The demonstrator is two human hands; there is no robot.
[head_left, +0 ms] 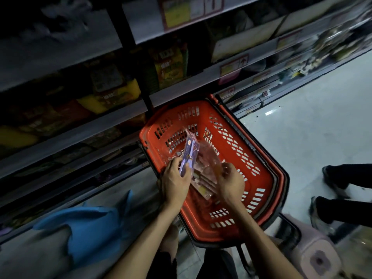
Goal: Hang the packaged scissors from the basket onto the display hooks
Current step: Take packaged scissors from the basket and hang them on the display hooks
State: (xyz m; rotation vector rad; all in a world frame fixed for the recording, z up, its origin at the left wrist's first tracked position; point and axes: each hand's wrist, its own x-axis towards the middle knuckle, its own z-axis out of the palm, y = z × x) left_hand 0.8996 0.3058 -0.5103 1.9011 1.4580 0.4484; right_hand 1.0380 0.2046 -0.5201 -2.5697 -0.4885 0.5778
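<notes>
Pick-up step. The red basket sits at centre frame. Over it, the left hand grips a purple scissors pack by its lower end. To the right, clear-wrapped packs lie inside the basket. The right hand curls its fingers at them, though whether it grips cannot be told. No display hooks show, so the next move likely calls for lifting the pack toward them.

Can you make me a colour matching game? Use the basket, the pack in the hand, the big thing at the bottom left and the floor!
Things
1. basket
2. scissors pack in the left hand
3. big thing at the bottom left
4. floor

Colours
A. blue
B. pale grey
C. red
D. purple

Pairs: 1-C, 2-D, 3-A, 4-B
</notes>
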